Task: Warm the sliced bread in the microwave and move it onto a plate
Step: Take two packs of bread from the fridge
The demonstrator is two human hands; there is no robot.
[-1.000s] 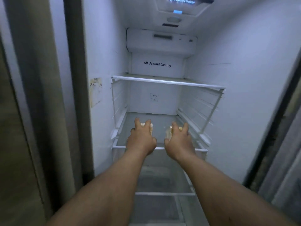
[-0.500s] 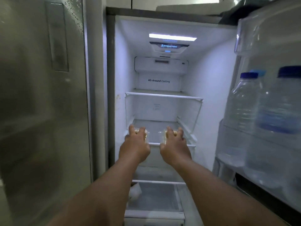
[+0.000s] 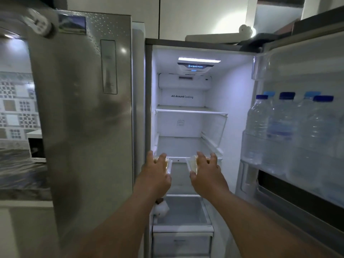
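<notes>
Sliced bread sits in two clear packets, one clasped in each hand; the left hand (image 3: 155, 171) wraps one bread packet (image 3: 167, 164), the right hand (image 3: 206, 172) the other (image 3: 192, 164), both just in front of the fridge shelf (image 3: 178, 157); best to keep them level and grip lightly, I judge, drawing clear of the bottles (image 3: 281, 131) in the door beside that shelf.

Blue-capped bottles (image 3: 283, 127); steel-grey fridge door (image 3: 83, 108); white interior (image 3: 232, 108).

A home kitchen: an open steel fridge (image 3: 87, 118) with water bottles (image 3: 283, 127) in its door, a patterned tile backsplash (image 3: 16, 107), a worktop (image 3: 20, 175).
</notes>
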